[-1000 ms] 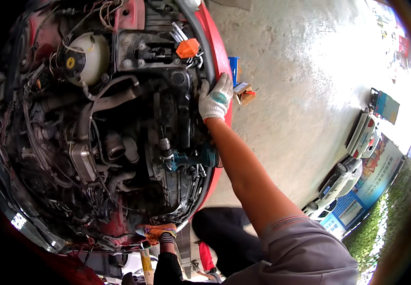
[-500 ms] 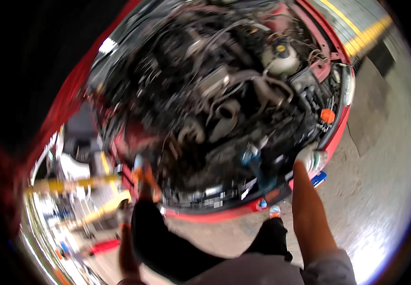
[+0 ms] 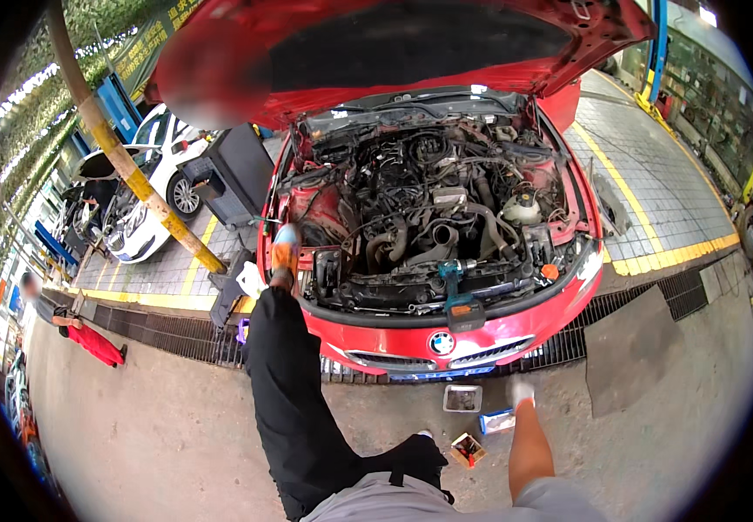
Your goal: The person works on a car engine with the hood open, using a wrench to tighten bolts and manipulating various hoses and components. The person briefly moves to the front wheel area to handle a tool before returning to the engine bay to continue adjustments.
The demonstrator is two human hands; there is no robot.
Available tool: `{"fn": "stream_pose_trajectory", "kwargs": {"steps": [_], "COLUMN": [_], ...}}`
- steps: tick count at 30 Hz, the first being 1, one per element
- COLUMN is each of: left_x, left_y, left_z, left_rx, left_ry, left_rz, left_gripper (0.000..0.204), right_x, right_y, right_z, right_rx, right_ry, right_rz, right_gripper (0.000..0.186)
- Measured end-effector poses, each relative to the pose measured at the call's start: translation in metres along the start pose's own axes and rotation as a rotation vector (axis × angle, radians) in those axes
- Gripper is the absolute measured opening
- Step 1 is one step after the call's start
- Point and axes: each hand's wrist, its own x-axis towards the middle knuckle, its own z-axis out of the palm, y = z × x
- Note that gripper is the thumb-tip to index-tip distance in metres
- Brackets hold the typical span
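Observation:
My right hand (image 3: 522, 388), in a pale glove, hangs at the end of my bare forearm before the car's front bumper. In the picture it lies just above a blue-and-white box (image 3: 498, 423); its fingers are too small and unclear to read. My left hand does not show. My raised left leg in black trousers ends in a colourful shoe (image 3: 285, 248) at the left front edge of the engine bay. A teal-and-black cordless drill (image 3: 456, 300) lies across the front edge of the open engine bay (image 3: 411, 187).
The red car's hood (image 3: 411, 52) stands raised. On the floor sit a metal tray (image 3: 462, 398) and a small open box of parts (image 3: 468, 450). An orange cap (image 3: 550, 271) is by the right headlight. A dark cart (image 3: 233, 174), yellow post (image 3: 146, 187) and person (image 3: 72, 317) are left.
My view has tilted up and back, so the whole car front and workshop show. My right hand has left the car's right front edge. My left hand has gone out of view.

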Motion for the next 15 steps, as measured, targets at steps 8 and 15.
{"fn": "stream_pose_trajectory", "kwargs": {"steps": [8, 15], "left_x": [-0.083, -0.076], "left_y": [-0.089, 0.046], "left_z": [-0.061, -0.043], "left_rx": [-0.131, -0.571], "left_ry": [0.161, 0.078], "left_rz": [-0.056, 0.523], "left_gripper": [0.041, 0.032], "right_x": [-0.405, -0.742], "right_y": [-0.015, 0.069], "right_z": [0.010, -0.084], "right_rx": [0.300, 1.039], "right_ry": [-0.869, -0.854], "right_rz": [-0.261, 1.366], "right_gripper": [0.018, 0.020]}}
